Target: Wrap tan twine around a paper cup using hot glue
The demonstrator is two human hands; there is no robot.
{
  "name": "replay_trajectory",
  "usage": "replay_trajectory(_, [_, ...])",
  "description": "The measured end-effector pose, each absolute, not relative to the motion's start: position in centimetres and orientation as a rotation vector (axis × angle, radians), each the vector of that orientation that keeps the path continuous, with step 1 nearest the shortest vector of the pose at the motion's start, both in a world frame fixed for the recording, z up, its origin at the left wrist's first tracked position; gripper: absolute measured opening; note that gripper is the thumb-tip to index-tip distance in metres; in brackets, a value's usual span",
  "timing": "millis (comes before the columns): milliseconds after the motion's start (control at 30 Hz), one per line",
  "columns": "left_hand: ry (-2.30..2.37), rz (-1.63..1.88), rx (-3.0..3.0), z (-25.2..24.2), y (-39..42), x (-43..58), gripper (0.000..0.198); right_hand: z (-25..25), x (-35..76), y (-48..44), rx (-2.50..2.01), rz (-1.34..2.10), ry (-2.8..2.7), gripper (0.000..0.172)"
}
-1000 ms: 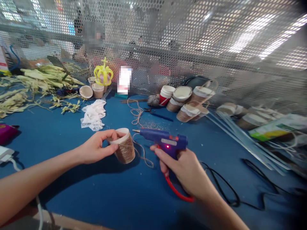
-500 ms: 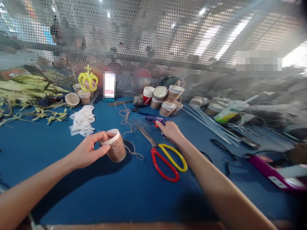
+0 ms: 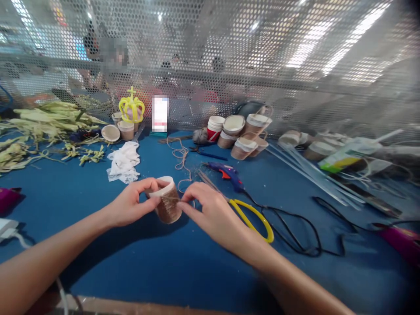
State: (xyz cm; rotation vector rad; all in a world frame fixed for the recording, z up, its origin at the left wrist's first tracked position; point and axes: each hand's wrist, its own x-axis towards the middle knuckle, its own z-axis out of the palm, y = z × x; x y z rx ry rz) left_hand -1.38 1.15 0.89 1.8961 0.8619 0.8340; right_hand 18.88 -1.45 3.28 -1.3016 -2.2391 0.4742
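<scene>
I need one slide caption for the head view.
Left hand holds a cup; right hand pinches twine at its side; glue gun and scissors lie nearby.

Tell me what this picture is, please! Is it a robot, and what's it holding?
No robot here! These are a person's own bare hands, seen by a camera worn on their head, looking forward and down. The left hand holds a small cup, white inside and brown outside, by its rim. The right hand pinches a thin string beside it. On the blue table lie a blue glue gun, scissors partly hidden by the right arm, and a crumpled white cloth. Farther back are more cups and a yellow crown shape.
</scene>
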Motion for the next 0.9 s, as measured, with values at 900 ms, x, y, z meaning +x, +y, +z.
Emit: replay_trajectory(900, [0.648,0.757,1.696,1.27,0.24,-0.95,0.026,2.9,19.27,-1.31,-1.378,0.717,-1.967,0.024])
